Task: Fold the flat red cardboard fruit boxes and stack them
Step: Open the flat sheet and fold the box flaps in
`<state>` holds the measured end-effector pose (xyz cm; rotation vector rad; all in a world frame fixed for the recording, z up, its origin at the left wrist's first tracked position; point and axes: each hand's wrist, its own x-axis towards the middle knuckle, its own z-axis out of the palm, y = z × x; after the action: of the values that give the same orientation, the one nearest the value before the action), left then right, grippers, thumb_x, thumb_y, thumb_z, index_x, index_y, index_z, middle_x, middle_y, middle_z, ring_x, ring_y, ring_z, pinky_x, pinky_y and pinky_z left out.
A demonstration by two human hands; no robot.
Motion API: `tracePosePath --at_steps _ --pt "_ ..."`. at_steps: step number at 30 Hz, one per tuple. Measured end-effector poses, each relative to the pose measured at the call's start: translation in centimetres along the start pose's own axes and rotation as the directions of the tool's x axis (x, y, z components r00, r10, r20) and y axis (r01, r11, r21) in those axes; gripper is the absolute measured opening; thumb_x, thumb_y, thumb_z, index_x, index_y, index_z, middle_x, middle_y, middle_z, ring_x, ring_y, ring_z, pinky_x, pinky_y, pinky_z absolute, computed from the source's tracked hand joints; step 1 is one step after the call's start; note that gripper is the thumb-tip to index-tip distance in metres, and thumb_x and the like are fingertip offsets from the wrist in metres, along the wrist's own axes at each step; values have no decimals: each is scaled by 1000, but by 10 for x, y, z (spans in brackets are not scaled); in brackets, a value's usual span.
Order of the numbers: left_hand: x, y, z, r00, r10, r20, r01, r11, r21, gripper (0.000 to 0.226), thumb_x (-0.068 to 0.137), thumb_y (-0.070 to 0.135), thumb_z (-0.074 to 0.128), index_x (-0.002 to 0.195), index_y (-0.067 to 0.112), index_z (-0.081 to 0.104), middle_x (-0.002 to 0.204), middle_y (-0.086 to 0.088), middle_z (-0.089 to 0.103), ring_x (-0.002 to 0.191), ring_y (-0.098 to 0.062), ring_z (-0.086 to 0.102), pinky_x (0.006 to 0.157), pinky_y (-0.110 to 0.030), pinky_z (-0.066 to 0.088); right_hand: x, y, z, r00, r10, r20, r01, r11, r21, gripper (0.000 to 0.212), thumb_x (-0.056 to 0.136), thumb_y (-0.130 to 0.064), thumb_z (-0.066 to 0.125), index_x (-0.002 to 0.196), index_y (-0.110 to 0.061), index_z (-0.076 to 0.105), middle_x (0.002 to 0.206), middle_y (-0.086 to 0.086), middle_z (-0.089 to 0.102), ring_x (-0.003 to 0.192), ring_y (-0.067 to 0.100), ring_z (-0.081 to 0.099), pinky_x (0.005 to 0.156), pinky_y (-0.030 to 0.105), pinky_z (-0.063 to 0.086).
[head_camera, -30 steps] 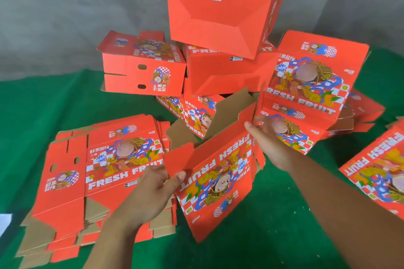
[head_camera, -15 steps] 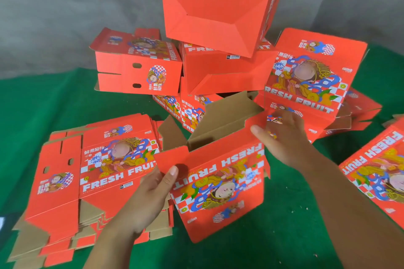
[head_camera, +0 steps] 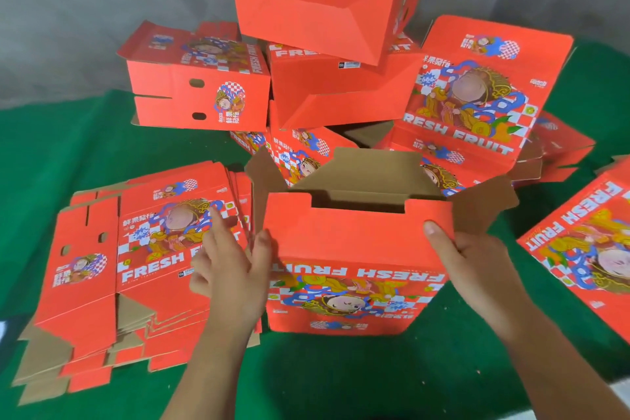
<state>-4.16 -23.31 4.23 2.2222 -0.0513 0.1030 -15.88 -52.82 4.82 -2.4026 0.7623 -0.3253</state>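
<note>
The red cardboard fruit box (head_camera: pixel 354 245) stands upright at the centre, opened into a tube, its "FRESH FRUIT" print upside down toward me and its brown top flaps spread. My right hand (head_camera: pixel 477 266) grips its right corner, thumb on the front face and fingers behind. My left hand (head_camera: pixel 231 269) is beside the box's left edge with fingers spread straight, the thumb touching that edge. A stack of flat red boxes (head_camera: pixel 153 249) lies at the left. Several folded boxes (head_camera: pixel 324 10) are piled at the back.
Everything sits on green cloth (head_camera: pixel 341 382) before a grey wall (head_camera: pixel 68 10). Another printed red box (head_camera: pixel 586 249) lies at the right edge. One folded box (head_camera: pixel 197 99) with hand holes sits back left, and a leaning one (head_camera: pixel 484 92) back right.
The held box has swung from a tilted, half-flat shape to an upright open tube facing me. My left hand let go of its left flap and opened; my right hand moved down to the right corner.
</note>
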Motion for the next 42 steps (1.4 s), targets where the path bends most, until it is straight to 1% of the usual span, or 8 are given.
tracePosePath --at_steps 4,6,9,20,29,34,38,42 --pt "19 9 -3 990 136 -37 -136 990 -21 99 82 51 63 165 22 17 114 16 63 112 -25 50 104 -54 35 -6 -8 -5 993 -97 69 82 979 188 22 96 -53 60 115 -61 53 109 -37 62 96 -17 59 77 21 44" --pt "27 11 -3 988 152 -17 -153 988 -20 92 86 35 75 163 25 26 98 17 66 97 -22 58 94 -54 45 -7 -15 -4 983 -180 31 164 946 280 85 97 -28 69 147 -69 13 142 -56 26 128 -28 33 102 16 34" --pt "32 14 -3 967 256 -14 -251 957 146 63 88 18 73 146 35 56 88 6 62 89 -27 60 80 -52 48 -5 -20 4 948 -316 -37 317 934 163 102 95 -2 64 163 -37 -3 170 -18 6 156 2 9 125 34 20" --pt "34 -16 -29 758 602 252 -612 789 -46 27 96 31 54 105 26 79 77 4 54 81 -13 54 73 -43 42 -20 4 17 839 -544 7 534 825 183 56 91 -10 37 143 -8 57 158 1 44 153 17 31 125 33 23" --pt "55 16 3 885 292 363 -407 863 299 28 96 37 67 124 38 68 91 2 53 98 -32 62 84 -39 48 26 -30 -1 936 -352 -7 344 912 223 52 98 -55 36 83 -13 62 82 -3 58 81 14 55 76 40 44" --pt "49 5 12 927 224 299 -267 957 110 51 94 26 70 140 34 50 115 -1 43 114 -27 45 103 -42 39 48 -53 10 984 -174 39 143 899 414 33 109 -50 37 104 -42 68 97 -41 65 97 -21 56 84 -1 35" --pt "41 -4 12 960 200 196 -198 980 -30 58 100 18 64 153 22 40 128 -6 48 122 -22 43 107 -36 34 50 -53 7 925 -245 291 83 876 474 26 96 -54 54 96 -31 65 86 -19 65 85 6 59 72 21 46" --pt "31 -9 11 966 139 218 -104 981 -161 54 102 19 61 153 20 41 132 -9 46 119 -19 46 111 -40 38 47 -41 6 879 -344 331 167 871 461 53 110 -44 36 154 -15 43 151 7 52 143 33 41 119 32 32"
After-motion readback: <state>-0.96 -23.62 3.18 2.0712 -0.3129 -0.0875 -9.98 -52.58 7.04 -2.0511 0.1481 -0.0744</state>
